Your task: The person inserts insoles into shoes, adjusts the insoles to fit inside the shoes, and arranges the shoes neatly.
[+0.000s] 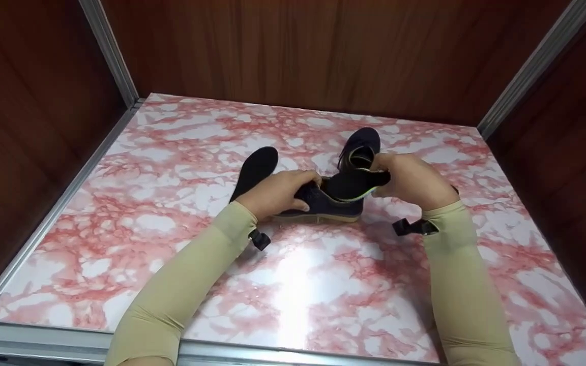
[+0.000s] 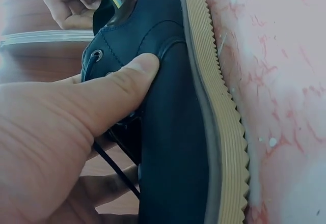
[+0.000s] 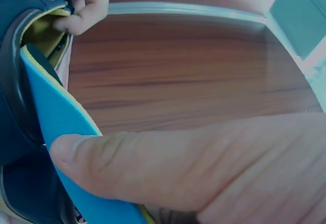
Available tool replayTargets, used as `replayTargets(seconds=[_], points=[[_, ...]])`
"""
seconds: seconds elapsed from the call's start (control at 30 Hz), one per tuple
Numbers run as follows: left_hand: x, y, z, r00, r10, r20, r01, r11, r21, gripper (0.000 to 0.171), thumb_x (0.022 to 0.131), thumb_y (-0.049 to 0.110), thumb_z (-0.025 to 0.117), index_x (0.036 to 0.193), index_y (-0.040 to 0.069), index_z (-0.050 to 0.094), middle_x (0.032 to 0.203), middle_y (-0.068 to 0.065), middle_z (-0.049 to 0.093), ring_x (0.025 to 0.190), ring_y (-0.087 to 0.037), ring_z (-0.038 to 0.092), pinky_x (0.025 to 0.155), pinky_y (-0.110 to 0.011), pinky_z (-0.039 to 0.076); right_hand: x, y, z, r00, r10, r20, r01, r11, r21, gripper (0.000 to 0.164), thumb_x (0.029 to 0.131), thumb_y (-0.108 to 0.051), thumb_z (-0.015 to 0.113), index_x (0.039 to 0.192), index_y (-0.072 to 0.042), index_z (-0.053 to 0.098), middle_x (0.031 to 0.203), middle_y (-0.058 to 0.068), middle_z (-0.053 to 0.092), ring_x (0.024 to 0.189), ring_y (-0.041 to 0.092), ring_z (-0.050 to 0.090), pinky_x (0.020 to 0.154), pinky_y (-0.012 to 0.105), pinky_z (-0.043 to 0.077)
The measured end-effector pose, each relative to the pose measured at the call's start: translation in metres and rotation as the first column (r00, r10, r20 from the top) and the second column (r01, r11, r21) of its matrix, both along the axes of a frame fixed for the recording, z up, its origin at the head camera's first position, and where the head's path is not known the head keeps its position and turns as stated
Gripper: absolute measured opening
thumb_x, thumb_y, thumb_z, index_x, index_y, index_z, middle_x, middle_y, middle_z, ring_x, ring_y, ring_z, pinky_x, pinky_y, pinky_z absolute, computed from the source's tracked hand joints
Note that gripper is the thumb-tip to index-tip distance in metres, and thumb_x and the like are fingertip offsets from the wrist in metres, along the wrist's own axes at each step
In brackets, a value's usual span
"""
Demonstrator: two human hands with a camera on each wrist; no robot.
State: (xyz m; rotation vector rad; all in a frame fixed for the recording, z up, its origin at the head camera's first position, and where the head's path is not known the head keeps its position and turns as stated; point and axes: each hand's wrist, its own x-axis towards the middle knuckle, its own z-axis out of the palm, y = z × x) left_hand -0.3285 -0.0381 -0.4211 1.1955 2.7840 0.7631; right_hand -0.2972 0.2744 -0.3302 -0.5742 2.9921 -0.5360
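A dark lace-up shoe (image 1: 341,209) with a ridged tan sole stands on the marbled surface. My left hand (image 1: 279,194) grips it over the laces, its thumb (image 2: 137,71) pressing the side of the upper in the left wrist view. At the heel end, my right hand (image 1: 414,179) pinches an insole (image 1: 351,184), black on top with a blue underside (image 3: 61,117). One end of this insole lies at the shoe's opening (image 3: 46,33), where left-hand fingers hold the edge; how deep it reaches is hidden.
A second dark shoe (image 1: 364,138) sits just behind, toe pointing away. Another black insole (image 1: 257,168) lies left of the gripped shoe, partly covered by my left hand. Brown wood-grain panels (image 1: 293,51) and metal rails (image 1: 110,51) enclose the marbled surface (image 1: 171,152).
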Motion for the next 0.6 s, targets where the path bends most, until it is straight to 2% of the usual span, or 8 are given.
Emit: replayTargets(seconds=[0.1, 0.23, 0.4, 0.5, 0.6], points=[[0.000, 0.000, -0.001, 1.000, -0.001, 0.007, 0.001, 1.000, 0.003, 0.052, 0.097, 0.035, 0.083, 0.143, 0.027, 0.059, 0.147, 0.003, 0.069, 0.135, -0.019, 0.066, 0.116, -0.042, 0.052, 0.000, 0.000, -0.003, 1.000, -0.001, -0.008, 0.001, 1.000, 0.005, 0.041, 0.083, -0.006, 0.094, 0.120, -0.008, 0.077, 0.117, 0.013, 0.080, 0.104, 0.030, 0.073, 0.096, 0.054, 0.059], [0.001, 0.000, -0.001, 1.000, 0.003, 0.008, -0.003, 1.000, -0.005, 0.052, 0.097, 0.035, 0.083, 0.143, 0.027, 0.059, 0.147, 0.003, 0.068, 0.135, -0.019, 0.066, 0.116, -0.042, 0.052, -0.003, -0.002, -0.005, 1.000, 0.009, 0.024, -0.009, 1.000, 0.026, 0.052, 0.081, -0.006, 0.095, 0.129, -0.002, 0.074, 0.123, 0.018, 0.078, 0.109, 0.032, 0.073, 0.100, 0.056, 0.060], [0.000, 0.001, 0.001, 1.000, 0.001, -0.013, -0.001, 1.000, -0.011, 0.051, 0.097, 0.035, 0.083, 0.142, 0.026, 0.060, 0.144, 0.002, 0.069, 0.133, -0.020, 0.067, 0.114, -0.043, 0.053, -0.006, -0.011, -0.006, 0.997, 0.001, 0.071, -0.007, 0.996, 0.092, 0.070, 0.080, -0.017, 0.095, 0.142, -0.001, 0.067, 0.135, 0.021, 0.073, 0.117, 0.035, 0.071, 0.108, 0.058, 0.058], [0.000, 0.001, 0.001, 1.000, -0.005, -0.017, 0.004, 1.000, -0.017, 0.051, 0.097, 0.034, 0.083, 0.142, 0.026, 0.060, 0.143, 0.002, 0.070, 0.132, -0.020, 0.068, 0.114, -0.043, 0.054, -0.005, -0.016, -0.007, 0.997, -0.012, 0.080, 0.003, 0.994, 0.106, 0.073, 0.080, -0.021, 0.095, 0.144, -0.001, 0.065, 0.138, 0.021, 0.071, 0.119, 0.036, 0.071, 0.110, 0.059, 0.057], [0.001, 0.000, -0.001, 1.000, -0.003, -0.007, 0.003, 1.000, -0.027, 0.050, 0.098, 0.035, 0.082, 0.142, 0.026, 0.060, 0.143, 0.002, 0.069, 0.133, -0.020, 0.067, 0.114, -0.043, 0.053, -0.004, -0.017, -0.009, 0.997, -0.013, 0.081, 0.006, 0.996, 0.088, 0.069, 0.080, -0.017, 0.095, 0.140, -0.001, 0.064, 0.134, 0.021, 0.072, 0.115, 0.035, 0.073, 0.108, 0.058, 0.059]])
